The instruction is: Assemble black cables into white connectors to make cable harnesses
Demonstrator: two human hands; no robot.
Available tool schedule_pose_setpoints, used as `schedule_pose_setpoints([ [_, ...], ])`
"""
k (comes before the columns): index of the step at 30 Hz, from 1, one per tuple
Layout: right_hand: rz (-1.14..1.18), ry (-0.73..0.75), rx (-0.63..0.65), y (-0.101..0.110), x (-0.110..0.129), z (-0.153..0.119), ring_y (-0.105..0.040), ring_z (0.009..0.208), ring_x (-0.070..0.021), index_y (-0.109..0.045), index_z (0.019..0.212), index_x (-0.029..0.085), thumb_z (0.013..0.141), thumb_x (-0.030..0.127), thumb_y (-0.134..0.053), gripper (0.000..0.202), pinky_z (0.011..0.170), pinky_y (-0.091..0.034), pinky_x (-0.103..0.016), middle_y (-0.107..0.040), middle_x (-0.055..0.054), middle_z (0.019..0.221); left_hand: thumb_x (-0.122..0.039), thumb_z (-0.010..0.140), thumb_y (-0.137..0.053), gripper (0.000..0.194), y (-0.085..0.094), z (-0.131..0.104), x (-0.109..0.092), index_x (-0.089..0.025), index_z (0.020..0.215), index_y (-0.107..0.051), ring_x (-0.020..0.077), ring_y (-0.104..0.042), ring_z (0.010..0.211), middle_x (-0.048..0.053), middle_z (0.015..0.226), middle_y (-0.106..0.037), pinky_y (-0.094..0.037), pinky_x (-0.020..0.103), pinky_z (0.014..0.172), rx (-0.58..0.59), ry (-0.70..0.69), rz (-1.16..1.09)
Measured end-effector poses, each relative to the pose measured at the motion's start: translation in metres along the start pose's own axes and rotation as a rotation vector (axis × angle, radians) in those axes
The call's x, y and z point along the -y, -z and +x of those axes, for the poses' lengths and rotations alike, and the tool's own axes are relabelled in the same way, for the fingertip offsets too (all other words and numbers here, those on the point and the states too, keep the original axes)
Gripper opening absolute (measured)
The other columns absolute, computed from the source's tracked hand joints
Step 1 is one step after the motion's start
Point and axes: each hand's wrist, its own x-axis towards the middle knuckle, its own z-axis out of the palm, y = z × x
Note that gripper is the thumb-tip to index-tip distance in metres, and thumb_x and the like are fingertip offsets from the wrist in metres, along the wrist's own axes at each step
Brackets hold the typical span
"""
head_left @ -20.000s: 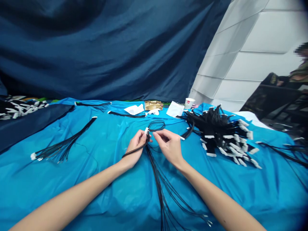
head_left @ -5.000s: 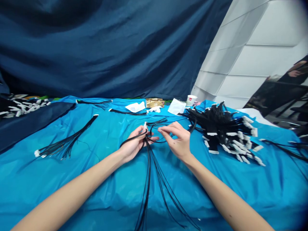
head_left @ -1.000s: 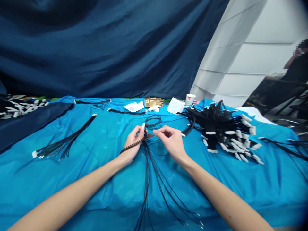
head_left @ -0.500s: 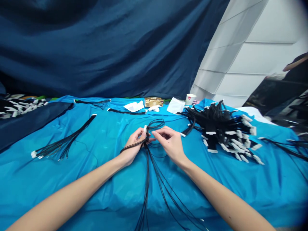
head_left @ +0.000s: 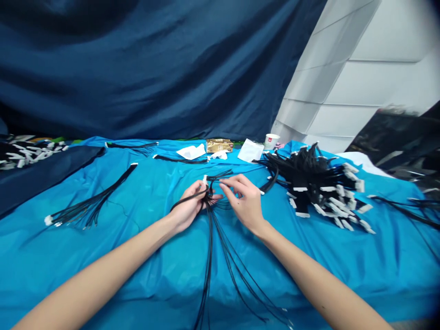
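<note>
My left hand (head_left: 190, 204) holds the black cable (head_left: 210, 247) by its white plug (head_left: 205, 179), wires trailing below, between my hands. Its loop (head_left: 220, 175) has just flattened — so the coil probably isn't settled — and my right hand (head_left: 220, 182) pinches narrowly, seemingly on one thin strand.

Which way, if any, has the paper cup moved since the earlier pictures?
No: the paper cup stands at the same spot by the lower right corner of the blue curtain.
</note>
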Motion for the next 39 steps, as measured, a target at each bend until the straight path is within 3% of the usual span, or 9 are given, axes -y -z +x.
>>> schedule_pose_setpoints([
  [3, -0.230, 0.260, 0.025, 0.007, -0.007, 0.004, -0.049, 0.078, -0.0159, -0.064, 0.103, 0.025, 0.083, 0.024, -0.052, 0.023, 0.068, -0.043, -0.029, -0.059, -0.007, 0.092, -0.013, 0.082, -0.046, 0.003, 0.008, 0.008, -0.009, -0.015, 0.082, -0.048, 0.0171, -0.065, 0.076, 0.003, 0.077, -0.060, -0.049, 0.032, 0.074, -0.115, 0.038, -0.108],
  [7, -0.294, 0.445, 0.123, 0.013, -0.014, 0.007, -0.047, 0.090, -0.0191, -0.067, 0.092, 0.022, 0.080, 0.033, -0.057, 0.020, 0.074, -0.044, -0.031, -0.053, -0.009, 0.103, -0.007, 0.084, -0.036, 0.013, 0.014, 0.016, -0.024, -0.014, 0.078, -0.046, 0.0195, -0.066, 0.077, 0.005, 0.072, -0.060, -0.051, 0.036, 0.075, -0.229, 0.039, -0.205],
  [11, -0.366, 0.482, 0.179, 0.013, -0.022, 0.009, -0.044, 0.103, -0.0224, -0.066, 0.089, 0.025, 0.079, 0.037, -0.057, 0.019, 0.083, -0.041, -0.037, -0.049, -0.008, 0.114, -0.008, 0.085, -0.036, 0.014, 0.014, 0.015, -0.033, -0.013, 0.077, -0.046, 0.0207, -0.066, 0.081, 0.008, 0.075, -0.062, -0.050, 0.038, 0.077, -0.246, 0.052, -0.226],
  [20, -0.533, 0.470, 0.019, 0.016, -0.036, 0.011, -0.044, 0.100, -0.0228, -0.064, 0.081, 0.021, 0.079, 0.031, -0.057, 0.012, 0.081, -0.040, -0.037, -0.051, -0.009, 0.109, -0.009, 0.086, -0.034, 0.015, 0.009, 0.007, -0.036, -0.013, 0.079, -0.046, 0.0230, -0.065, 0.084, 0.008, 0.076, -0.062, -0.051, 0.045, 0.077, -0.144, 0.120, -0.214],
  [26, -0.539, 0.462, -0.015, 0.008, -0.028, 0.006, -0.045, 0.101, -0.0226, -0.064, 0.076, 0.022, 0.080, 0.025, -0.056, 0.009, 0.081, -0.042, -0.037, -0.052, -0.008, 0.109, -0.009, 0.085, -0.036, 0.013, 0.007, 0.008, -0.032, -0.013, 0.080, -0.046, 0.0225, -0.065, 0.086, 0.010, 0.077, -0.061, -0.050, 0.041, 0.081, -0.190, 0.123, -0.243],
  [32, -0.443, 0.615, -0.058, 0.003, -0.014, 0.000, -0.049, 0.095, -0.0197, -0.062, 0.072, 0.024, 0.077, 0.021, -0.057, 0.007, 0.082, -0.044, -0.037, -0.059, -0.005, 0.095, -0.006, 0.083, -0.038, 0.014, 0.005, 0.009, -0.026, -0.012, 0.075, -0.049, 0.0210, -0.065, 0.082, 0.008, 0.075, -0.061, -0.049, 0.042, 0.081, -0.217, 0.142, -0.249],
  [35, -0.383, 0.715, -0.033, 0.001, -0.010, -0.002, -0.051, 0.086, -0.0162, -0.062, 0.081, 0.023, 0.078, 0.017, -0.057, 0.008, 0.078, -0.044, -0.033, -0.062, -0.004, 0.086, -0.004, 0.081, -0.039, 0.015, 0.001, 0.007, -0.021, -0.012, 0.076, -0.051, 0.0163, -0.064, 0.070, 0.006, 0.070, -0.060, -0.052, 0.034, 0.071, -0.237, 0.173, -0.248],
  [39, -0.344, 0.812, 0.128, -0.003, -0.011, -0.003, -0.053, 0.080, -0.0137, -0.061, 0.088, 0.018, 0.082, 0.013, -0.052, 0.012, 0.068, -0.042, -0.029, -0.064, -0.003, 0.082, -0.001, 0.080, -0.039, 0.018, -0.005, 0.003, -0.015, -0.013, 0.077, -0.052, 0.0087, -0.055, 0.050, 0.001, 0.064, -0.057, -0.047, 0.021, 0.050, -0.254, 0.244, -0.245],
])
